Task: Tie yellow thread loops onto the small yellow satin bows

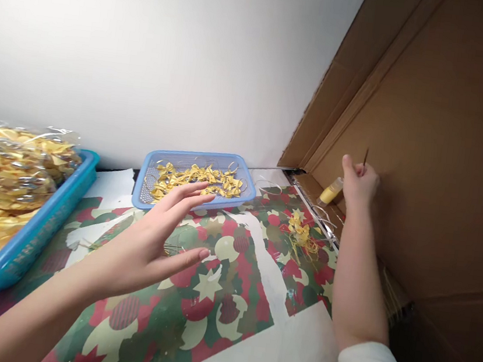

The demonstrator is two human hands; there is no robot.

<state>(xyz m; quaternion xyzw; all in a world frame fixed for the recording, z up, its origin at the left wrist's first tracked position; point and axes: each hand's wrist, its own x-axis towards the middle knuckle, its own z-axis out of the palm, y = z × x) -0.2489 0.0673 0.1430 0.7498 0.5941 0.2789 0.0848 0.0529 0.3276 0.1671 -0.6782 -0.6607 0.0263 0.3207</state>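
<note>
My left hand [150,240] is open above the patterned table cover, its fingers spread and nothing in them. Its fingertips overlap the view of a shallow blue basket [145,178] that holds yellow ribbon bows [193,175]. On the right, my right hand [360,187] is closed around a thin dark stick [366,155], whose upper end points upward. The stick's lower part is hidden by the fingers. Beside that hand, a small clear bottle with yellow contents [330,193] leans at a tilt. Several yellow bows [300,230] with thin stems lie on the cover between my hands.
A larger blue basket [41,233] full of yellow ribbon pieces, partly under clear plastic, stands at the left. A tall cardboard sheet [436,170] walls off the right side, and a white wall [164,54] rises behind. White paper strips [264,354] lie on the patterned cover [202,317].
</note>
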